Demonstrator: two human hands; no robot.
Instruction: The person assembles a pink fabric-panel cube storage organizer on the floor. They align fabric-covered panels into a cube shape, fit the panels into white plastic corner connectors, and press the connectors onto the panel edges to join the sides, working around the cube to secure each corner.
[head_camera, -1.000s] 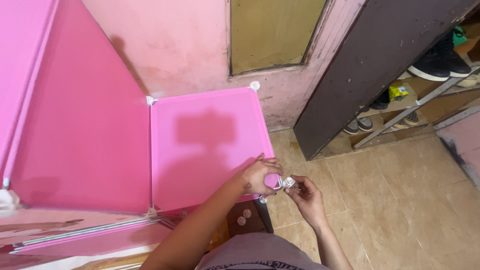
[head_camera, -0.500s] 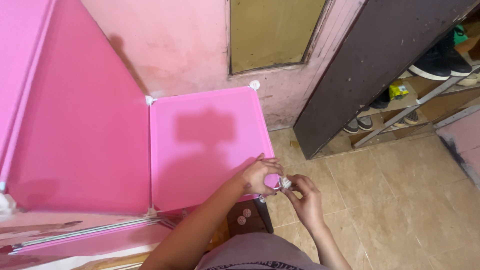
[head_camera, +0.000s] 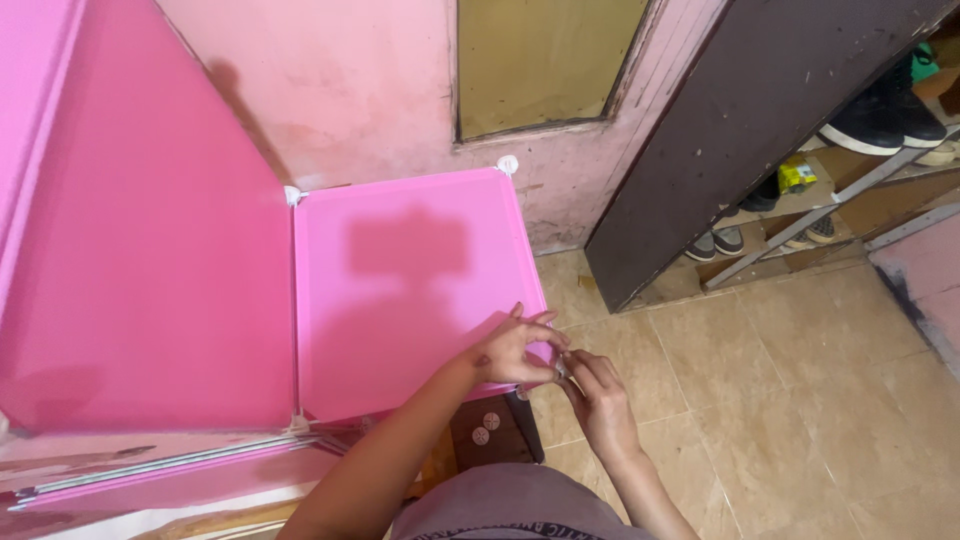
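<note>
A square pink panel (head_camera: 400, 290) lies flat as the top of a modular cabinet, with white round connectors at its far corners (head_camera: 508, 164). My left hand (head_camera: 515, 348) rests on the panel's near right corner, fingers curled around that corner. My right hand (head_camera: 598, 398) is just right of it, pinching a small white connector (head_camera: 560, 368) against the same corner. The connector is mostly hidden between my fingers. A larger pink panel (head_camera: 140, 260) stands tilted at the left, joined to the flat one.
Two white connectors (head_camera: 485, 428) lie on a dark surface below the panel. A pink wall with a yellowish inset is behind. A dark board (head_camera: 740, 130) leans at the right, beside a shoe rack (head_camera: 850, 150) with shoes. Tan floor tiles spread to the right.
My hands have stayed at the panel's near right corner; the fingers have closed in tighter around the connector. The panels have not moved.
</note>
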